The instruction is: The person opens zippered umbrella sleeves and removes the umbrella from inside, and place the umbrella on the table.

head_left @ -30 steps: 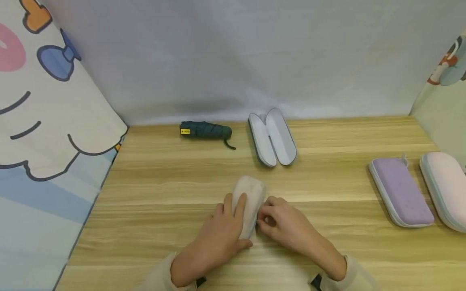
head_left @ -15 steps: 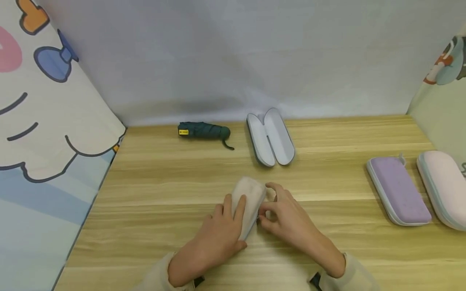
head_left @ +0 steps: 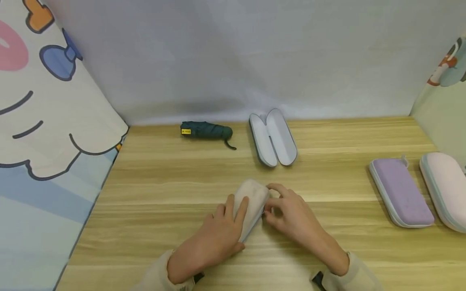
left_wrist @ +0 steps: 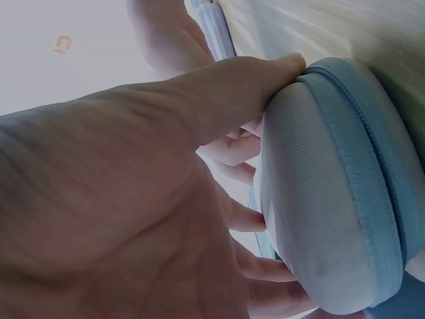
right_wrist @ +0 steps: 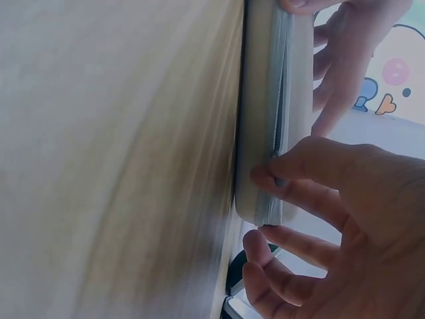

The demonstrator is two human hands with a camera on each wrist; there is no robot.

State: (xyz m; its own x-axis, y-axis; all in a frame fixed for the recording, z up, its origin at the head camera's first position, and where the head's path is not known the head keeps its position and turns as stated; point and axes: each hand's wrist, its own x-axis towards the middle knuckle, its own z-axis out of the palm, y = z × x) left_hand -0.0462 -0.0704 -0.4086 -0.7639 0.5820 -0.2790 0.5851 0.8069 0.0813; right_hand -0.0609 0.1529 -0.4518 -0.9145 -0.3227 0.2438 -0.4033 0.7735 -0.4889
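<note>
Left fingers (head_left: 242,211) grip the case (head_left: 253,204) slanting lengthwise away rightward, right fingers (right_wrist: 309,195) its zipper (right_wrist: 276,129).

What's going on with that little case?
A person's left hand rests on top of the pale case, and their right hand pinches at its zip. I can't tell how far the zip is open. Further back on the table lie a folded umbrella and an open case. A purple case and a pink case lie over on the right.
</note>
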